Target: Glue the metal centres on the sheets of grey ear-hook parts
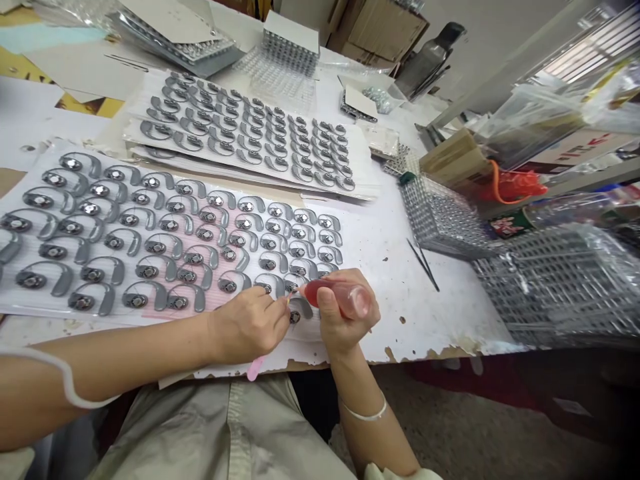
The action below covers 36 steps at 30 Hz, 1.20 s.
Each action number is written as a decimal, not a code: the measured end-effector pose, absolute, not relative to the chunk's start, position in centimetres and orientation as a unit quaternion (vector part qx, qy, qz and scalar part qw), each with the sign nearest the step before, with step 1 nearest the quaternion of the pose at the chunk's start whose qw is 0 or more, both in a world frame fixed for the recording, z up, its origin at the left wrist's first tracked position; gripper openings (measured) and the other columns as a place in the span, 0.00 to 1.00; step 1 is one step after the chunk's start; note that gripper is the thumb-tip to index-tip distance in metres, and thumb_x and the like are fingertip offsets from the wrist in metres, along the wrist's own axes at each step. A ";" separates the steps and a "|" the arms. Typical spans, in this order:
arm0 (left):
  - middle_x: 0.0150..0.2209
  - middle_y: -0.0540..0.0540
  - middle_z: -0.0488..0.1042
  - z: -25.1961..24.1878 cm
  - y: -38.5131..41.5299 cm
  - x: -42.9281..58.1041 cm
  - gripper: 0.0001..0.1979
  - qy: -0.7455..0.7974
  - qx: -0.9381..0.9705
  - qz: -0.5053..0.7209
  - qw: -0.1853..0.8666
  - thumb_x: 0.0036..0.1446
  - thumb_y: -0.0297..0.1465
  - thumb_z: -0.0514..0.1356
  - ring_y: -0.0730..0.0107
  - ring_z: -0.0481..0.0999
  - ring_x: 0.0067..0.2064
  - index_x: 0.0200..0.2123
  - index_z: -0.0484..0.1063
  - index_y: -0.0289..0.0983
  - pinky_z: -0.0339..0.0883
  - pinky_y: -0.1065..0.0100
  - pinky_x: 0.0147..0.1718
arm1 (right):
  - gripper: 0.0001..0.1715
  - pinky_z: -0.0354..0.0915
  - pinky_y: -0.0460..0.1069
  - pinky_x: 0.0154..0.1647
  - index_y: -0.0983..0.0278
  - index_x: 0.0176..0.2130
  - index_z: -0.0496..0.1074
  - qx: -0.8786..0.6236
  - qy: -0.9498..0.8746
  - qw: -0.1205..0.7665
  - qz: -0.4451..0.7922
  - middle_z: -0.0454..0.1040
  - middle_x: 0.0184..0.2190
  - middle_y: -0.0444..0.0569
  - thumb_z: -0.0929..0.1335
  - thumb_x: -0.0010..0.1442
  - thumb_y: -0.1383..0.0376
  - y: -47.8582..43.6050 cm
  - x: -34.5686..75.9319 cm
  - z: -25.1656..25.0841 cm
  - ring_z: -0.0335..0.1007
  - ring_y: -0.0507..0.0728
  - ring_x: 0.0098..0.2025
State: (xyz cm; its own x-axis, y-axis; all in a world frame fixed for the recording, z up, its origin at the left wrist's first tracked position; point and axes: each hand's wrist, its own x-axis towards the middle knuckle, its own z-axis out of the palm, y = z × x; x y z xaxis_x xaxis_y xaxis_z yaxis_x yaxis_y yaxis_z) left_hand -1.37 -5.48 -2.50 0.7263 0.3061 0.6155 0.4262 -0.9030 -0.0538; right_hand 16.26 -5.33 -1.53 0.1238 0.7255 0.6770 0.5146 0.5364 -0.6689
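Observation:
My right hand (345, 327) is wrapped round a small squeeze bottle (340, 297) of red liquid, tilted so its nozzle points left. My left hand (250, 323) is closed on a thin stick with a pink end (255, 368) that sticks out below the palm. The stick's other end shows beside the bottle's nozzle; whether they touch I cannot tell. Below both hands lies a white sheet (127, 320) bearing rows of grey ear-hook earphone parts (145, 297), each with a round metallic piece at one end. My hands cover some parts in the nearest right corner.
A second stack of sheets (363, 187) with similar parts lies behind. Black tweezers (423, 265) rest to the right. Wrapped plastic trays (560, 287), a grey tray stack (440, 217) and an orange-red item (517, 187) crowd the right side. A dark bottle (427, 60) stands at the back.

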 end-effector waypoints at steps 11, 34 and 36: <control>0.25 0.44 0.72 -2.3 -5.4 -1.3 0.07 -0.206 -0.918 -0.324 0.105 0.56 0.19 0.55 0.69 0.67 0.21 0.27 0.68 0.31 0.58 0.66 0.19 | 0.05 0.65 0.51 0.28 0.64 0.31 0.69 -0.471 -0.662 0.579 0.071 0.70 0.26 0.45 0.70 0.55 0.66 -5.2 16.1 -1.3 0.67 0.53 0.28; 0.23 0.44 0.72 -2.2 -5.4 -1.3 0.07 -0.210 -0.914 -0.334 0.090 0.55 0.19 0.56 0.69 0.66 0.21 0.25 0.68 0.31 0.58 0.66 0.19 | 0.04 0.66 0.51 0.27 0.63 0.32 0.69 -0.473 -0.665 0.576 0.055 0.70 0.26 0.44 0.70 0.55 0.65 -5.2 16.2 -1.4 0.67 0.53 0.28; 0.24 0.44 0.73 -2.2 -5.4 -1.3 0.08 -0.210 -0.914 -0.335 0.088 0.55 0.19 0.56 0.69 0.66 0.21 0.25 0.69 0.31 0.59 0.66 0.19 | 0.03 0.65 0.51 0.27 0.63 0.31 0.70 -0.472 -0.667 0.575 0.050 0.70 0.26 0.44 0.69 0.55 0.66 -5.2 16.2 -1.4 0.67 0.53 0.28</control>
State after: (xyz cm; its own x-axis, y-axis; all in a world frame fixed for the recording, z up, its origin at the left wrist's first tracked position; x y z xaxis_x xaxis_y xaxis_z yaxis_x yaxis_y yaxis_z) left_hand -1.29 -5.43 -2.17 0.6878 0.3242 0.6495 0.4422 -0.8967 -0.0207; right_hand 16.21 -5.17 -1.42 0.1063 0.6868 0.7190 0.5720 0.5492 -0.6092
